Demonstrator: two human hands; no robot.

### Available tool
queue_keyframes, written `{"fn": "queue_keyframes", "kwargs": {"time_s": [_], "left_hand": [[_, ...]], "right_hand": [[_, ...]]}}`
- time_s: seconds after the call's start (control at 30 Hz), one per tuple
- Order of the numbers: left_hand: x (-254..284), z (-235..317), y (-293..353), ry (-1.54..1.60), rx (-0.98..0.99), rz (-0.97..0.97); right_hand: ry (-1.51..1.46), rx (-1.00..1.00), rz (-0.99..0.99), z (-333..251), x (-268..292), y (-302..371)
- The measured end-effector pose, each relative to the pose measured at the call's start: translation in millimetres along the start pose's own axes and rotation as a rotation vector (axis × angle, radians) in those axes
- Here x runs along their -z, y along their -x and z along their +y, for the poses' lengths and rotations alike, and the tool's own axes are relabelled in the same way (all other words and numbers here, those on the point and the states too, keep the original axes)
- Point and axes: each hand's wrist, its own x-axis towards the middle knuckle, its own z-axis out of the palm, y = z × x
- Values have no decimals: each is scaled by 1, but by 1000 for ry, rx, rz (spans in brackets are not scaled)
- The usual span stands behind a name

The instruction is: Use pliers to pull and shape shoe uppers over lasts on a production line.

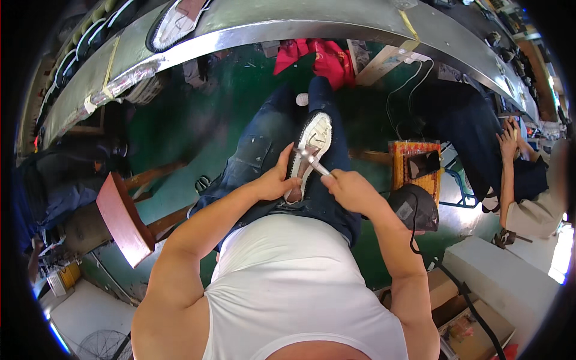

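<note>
A shoe [320, 130] lies bottom up across my thighs, its toe pointing away from me. Its underside is pale at the front and brown toward the heel, with a dark stitched-looking edge. My left hand [277, 177] grips its left side near the waist and heel, fingers partly hidden under it. In my right hand [348, 189] is a hammer [319, 167], held by its light handle. The metal head rests on or just above the middle of the underside; which of the two I cannot tell.
A metal-edged bench [252, 31] curves across the front, with another shoe [176, 25] on it. Red cloth [330, 60] hangs beneath. To the left stands a wooden stool [125, 219]. A phone [423, 164] lies on an orange mat at right, and a co-worker's hands [509, 141] show beyond.
</note>
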Motion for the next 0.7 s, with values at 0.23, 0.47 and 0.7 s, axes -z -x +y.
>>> {"fn": "queue_keyframes", "kwargs": {"time_s": [0.23,0.47,0.7], "left_hand": [[-1,29,-65,242,63,410],[25,18,-70,595,133,276],[120,214,-76,542,-230,266]], "right_hand": [[-664,-114,337,25,-4,-29],[-1124,-180,192,34,-3,-37],[-1252,-232,126,69,-41,-38]]}}
